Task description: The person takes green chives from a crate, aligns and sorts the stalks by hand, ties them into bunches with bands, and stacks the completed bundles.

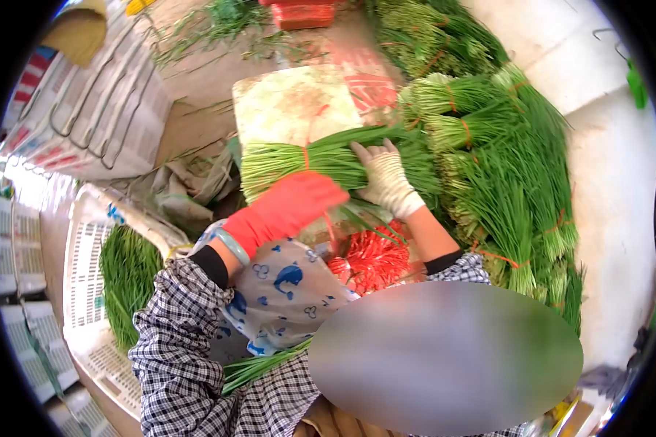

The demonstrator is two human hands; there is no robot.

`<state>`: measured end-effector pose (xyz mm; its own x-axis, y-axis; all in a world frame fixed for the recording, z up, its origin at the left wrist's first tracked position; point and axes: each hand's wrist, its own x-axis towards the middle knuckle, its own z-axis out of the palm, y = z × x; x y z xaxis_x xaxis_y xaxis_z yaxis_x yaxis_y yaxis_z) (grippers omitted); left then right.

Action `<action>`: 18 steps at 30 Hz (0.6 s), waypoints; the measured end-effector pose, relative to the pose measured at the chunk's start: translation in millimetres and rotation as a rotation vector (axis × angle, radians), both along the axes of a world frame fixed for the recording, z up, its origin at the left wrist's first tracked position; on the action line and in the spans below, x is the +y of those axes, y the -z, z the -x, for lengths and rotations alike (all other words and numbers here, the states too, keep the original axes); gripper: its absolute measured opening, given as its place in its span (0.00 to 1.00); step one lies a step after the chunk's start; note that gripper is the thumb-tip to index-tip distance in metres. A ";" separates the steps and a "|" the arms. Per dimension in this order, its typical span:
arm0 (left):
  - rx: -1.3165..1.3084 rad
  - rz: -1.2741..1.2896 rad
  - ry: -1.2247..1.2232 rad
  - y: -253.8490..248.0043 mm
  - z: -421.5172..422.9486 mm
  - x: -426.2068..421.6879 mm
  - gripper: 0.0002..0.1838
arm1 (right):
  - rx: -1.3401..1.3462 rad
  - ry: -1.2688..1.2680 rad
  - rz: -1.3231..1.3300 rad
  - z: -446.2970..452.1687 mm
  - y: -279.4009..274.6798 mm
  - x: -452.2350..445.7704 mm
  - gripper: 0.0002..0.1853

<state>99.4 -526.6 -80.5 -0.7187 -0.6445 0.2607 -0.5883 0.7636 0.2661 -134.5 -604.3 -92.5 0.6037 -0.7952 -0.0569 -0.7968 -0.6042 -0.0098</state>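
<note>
A thick bundle of garlic chives (pixel 270 166), bound with an orange-red tie (pixel 305 156), lies across a worn pale board (pixel 288 102). My right hand (pixel 388 178), in a whitish knit glove, grips the bundle's leafy part from above, fingers on the leaves. Over the stems' near side is my left hand (pixel 299 204) in a red rubber glove. Its fingers point right and are smeared together, so whether they hold anything cannot be made out. Just below the hands sits a heap of red ties (pixel 375 258). Loose chive leaves (pixel 266 368) rest across my lap.
Many tied chive bundles (pixel 488 146) are piled along the right by a pale wall. At left stands a white plastic basket (pixel 84 291) holding chives (pixel 130 284). Stacked white boxes with wire handles (pixel 95 116) stand behind it. A red package (pixel 299 14) lies at the back.
</note>
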 end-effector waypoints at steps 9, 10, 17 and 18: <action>-0.196 -0.304 0.116 55.0 -8.9 13.8 0.48 | -0.418 0.022 0.177 31.4 -87.1 4.6 0.39; -0.192 -0.306 0.122 59.1 -10.7 15.2 0.48 | -0.635 0.066 0.167 48.5 -102.3 5.1 0.37; -0.172 -0.371 0.013 59.9 -10.0 20.9 0.50 | -0.523 0.551 0.557 164.2 -187.9 -58.5 0.33; -0.172 -0.375 0.016 58.6 -9.1 21.2 0.50 | -0.370 0.619 0.635 177.8 -187.2 -77.0 0.33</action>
